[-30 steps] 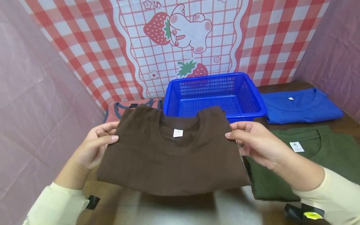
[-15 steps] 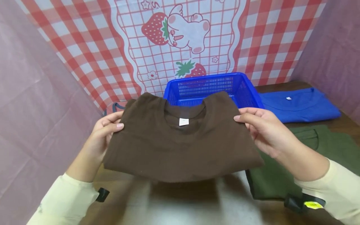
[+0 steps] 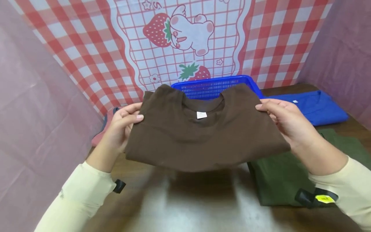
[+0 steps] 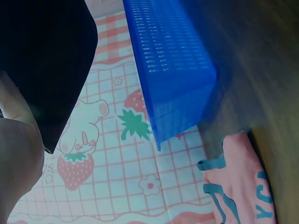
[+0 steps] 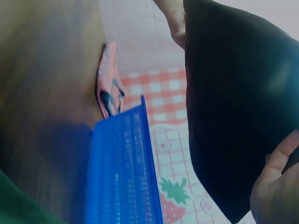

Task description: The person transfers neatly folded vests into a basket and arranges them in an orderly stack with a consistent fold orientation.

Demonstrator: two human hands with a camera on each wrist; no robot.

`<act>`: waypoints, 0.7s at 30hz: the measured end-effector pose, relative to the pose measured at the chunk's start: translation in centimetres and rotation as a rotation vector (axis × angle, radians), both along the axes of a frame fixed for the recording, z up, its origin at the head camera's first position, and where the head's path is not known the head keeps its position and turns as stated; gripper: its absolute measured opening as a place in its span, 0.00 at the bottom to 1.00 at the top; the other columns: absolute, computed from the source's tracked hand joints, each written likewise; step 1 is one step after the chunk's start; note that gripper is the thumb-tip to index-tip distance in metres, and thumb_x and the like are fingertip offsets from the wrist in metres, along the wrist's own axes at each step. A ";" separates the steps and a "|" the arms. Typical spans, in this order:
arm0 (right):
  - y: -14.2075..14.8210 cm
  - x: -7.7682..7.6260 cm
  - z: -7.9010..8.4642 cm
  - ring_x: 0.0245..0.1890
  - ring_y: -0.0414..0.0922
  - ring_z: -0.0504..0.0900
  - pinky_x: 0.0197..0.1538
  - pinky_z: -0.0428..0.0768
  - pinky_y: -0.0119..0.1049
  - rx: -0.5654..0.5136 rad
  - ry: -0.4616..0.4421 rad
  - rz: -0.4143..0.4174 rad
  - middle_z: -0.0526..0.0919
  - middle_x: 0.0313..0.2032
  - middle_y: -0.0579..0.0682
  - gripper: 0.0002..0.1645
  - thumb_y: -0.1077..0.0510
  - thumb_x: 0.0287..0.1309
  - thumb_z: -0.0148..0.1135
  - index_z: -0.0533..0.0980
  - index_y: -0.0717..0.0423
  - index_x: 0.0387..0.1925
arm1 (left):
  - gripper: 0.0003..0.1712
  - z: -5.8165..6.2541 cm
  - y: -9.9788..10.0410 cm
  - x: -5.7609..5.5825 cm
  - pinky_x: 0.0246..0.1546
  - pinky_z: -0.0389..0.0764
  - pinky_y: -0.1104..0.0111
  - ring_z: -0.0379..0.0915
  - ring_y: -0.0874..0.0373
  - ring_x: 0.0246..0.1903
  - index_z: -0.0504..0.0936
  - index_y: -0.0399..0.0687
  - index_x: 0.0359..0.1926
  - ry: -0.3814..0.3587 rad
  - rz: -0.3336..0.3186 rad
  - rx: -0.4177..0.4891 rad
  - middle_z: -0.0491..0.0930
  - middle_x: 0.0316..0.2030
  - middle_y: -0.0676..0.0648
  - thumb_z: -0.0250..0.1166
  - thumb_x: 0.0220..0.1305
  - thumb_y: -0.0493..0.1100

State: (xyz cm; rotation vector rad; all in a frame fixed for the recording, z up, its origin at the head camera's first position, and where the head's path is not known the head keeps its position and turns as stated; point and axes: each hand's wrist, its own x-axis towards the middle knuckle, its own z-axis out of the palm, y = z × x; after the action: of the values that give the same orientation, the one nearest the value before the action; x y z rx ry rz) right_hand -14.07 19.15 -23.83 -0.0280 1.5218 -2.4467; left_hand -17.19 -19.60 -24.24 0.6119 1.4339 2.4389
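Observation:
A folded brown T-shirt [image 3: 203, 141] hangs in the air between both hands, its round neckline and white label facing up. My left hand [image 3: 123, 125] pinches its left side, thumb on top. On the opposite side my right hand [image 3: 290, 120] pinches the shirt the same way. The lower edge sags over the table, casting a shadow there. Behind it, the shirt hides much of a blue plastic basket [image 3: 214, 84]. From below, the shirt [image 4: 46, 56] looks nearly black in the left wrist view, and the basket [image 4: 173, 60] stands beside it.
A folded green T-shirt [image 3: 284, 180] lies on the wooden table [image 3: 139, 199] at the right. Farther back is a folded blue T-shirt [image 3: 327, 109]. A pink garment with blue-grey trim [image 4: 245, 172] lies left of the basket. A checked strawberry-print cloth [image 3: 278, 42] hangs behind.
Both hands have lifted the brown T-shirt higher and carried it to the right. It now covers more of the basket, while more of the table shows beneath it.

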 end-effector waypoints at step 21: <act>2.8 -5.7 0.2 0.19 0.41 0.77 0.23 0.78 0.33 0.045 -0.054 -0.130 0.80 0.20 0.47 0.07 0.59 0.54 0.58 0.81 0.56 0.27 | 0.16 -0.4 2.6 -5.8 0.33 0.78 0.64 0.76 0.53 0.32 0.72 0.34 0.46 -0.085 0.082 0.071 0.78 0.35 0.42 0.56 0.54 0.29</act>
State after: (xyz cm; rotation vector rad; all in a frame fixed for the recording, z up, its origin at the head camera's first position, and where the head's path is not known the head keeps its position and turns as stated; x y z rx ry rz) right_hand -19.78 21.96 -23.62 0.1489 1.6015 -2.4885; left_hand -22.97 -16.96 -24.60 0.4663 1.3702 2.5556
